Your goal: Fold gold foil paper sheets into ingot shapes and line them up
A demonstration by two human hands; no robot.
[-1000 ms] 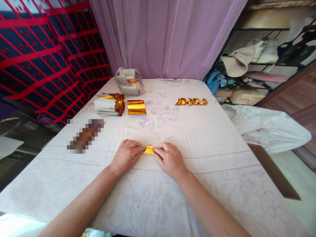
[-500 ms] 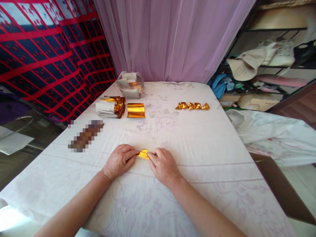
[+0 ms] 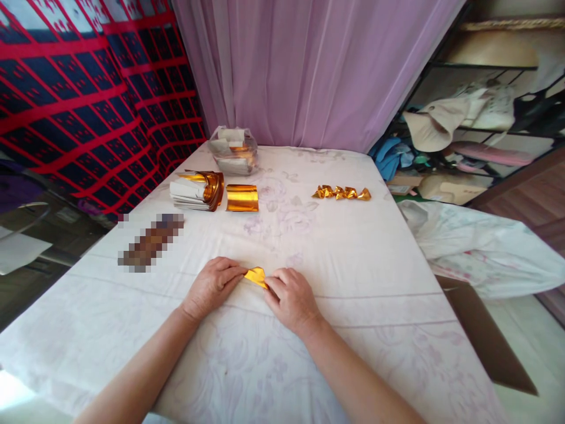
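Where both hands meet, gold foil piece (image 3: 256,275) (mostly hidden), fingertips covering its ends

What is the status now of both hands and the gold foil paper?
Left hand and right hand both pinching small folded gold foil paper on white tablecloth. Nothing between them.

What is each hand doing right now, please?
Left hand: fingers closed, pinching the left end of the gold foil piece.
Right hand: fingers closed, pinching its right end.
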